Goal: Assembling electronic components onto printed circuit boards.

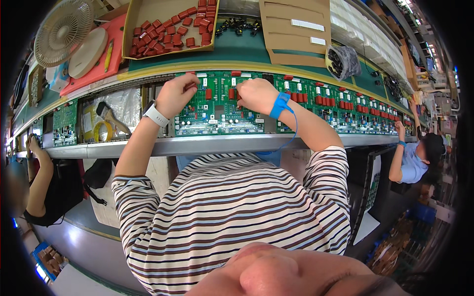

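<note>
My left hand (174, 94), with a white watch strap on its wrist, is over the upper left edge of a green circuit board (197, 116). Its fingers are curled in a pinch; whatever lies between them is hidden. A red block-shaped capacitor (208, 93) stands on the board to its right. My right hand (257, 95), wearing a blue wrist strap (280, 105) with a coiled cord, reaches over the adjoining board (240, 122). Its closed fingertips are at a red capacitor (232, 93) there, which they partly cover.
A cardboard box (129, 37) of loose red capacitors stands beyond the boards. More populated boards (340, 106) line the rail (148, 149) rightward. A brush (112, 118) and yellow tape roll (102, 131) lie at left. A bagged bundle (343, 62) sits behind. Co-workers flank me.
</note>
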Motion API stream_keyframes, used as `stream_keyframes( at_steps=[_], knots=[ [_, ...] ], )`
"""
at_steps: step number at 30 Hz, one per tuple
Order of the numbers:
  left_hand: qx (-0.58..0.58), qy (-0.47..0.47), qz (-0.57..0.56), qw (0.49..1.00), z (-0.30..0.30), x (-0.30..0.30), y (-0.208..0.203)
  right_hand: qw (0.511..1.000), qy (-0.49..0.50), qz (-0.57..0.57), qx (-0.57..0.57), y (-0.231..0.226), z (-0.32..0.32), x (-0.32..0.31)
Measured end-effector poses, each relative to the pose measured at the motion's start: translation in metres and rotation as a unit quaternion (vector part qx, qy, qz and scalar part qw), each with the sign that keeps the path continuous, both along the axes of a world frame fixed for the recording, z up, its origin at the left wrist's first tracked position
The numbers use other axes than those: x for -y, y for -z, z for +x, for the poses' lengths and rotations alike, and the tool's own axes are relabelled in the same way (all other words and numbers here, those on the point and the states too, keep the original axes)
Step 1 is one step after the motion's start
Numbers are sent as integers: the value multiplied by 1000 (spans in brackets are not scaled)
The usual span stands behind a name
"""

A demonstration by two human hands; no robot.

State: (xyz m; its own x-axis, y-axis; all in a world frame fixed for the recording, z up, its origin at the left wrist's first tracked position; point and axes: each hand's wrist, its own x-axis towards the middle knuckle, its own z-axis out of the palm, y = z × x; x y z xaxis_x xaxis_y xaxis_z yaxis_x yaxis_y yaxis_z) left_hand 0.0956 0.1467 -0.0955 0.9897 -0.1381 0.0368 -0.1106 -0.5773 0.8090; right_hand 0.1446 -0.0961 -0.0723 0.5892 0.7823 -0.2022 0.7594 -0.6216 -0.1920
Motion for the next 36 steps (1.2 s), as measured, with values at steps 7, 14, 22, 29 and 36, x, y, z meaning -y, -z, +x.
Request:
stream_keyframes(
  at_steps=[7,14,22,29,36],
  knots=[
    [-18,64,98,993,-4,7,2,985,-60,109,117,-19,42,-63],
    [-1,67,233,970,-5,13,-3,978,-25,148,144,9,107,-131],
    [-13,54,203,978,-8,10,-1,995,8,-72,72,14,130,-169],
    [-18,55,195,979,-7,9,2,998,34,-17,39,9,130,-166],
    [34,86,247,964,-2,18,8,998,49,0,47,20,136,-167]
  ],
)
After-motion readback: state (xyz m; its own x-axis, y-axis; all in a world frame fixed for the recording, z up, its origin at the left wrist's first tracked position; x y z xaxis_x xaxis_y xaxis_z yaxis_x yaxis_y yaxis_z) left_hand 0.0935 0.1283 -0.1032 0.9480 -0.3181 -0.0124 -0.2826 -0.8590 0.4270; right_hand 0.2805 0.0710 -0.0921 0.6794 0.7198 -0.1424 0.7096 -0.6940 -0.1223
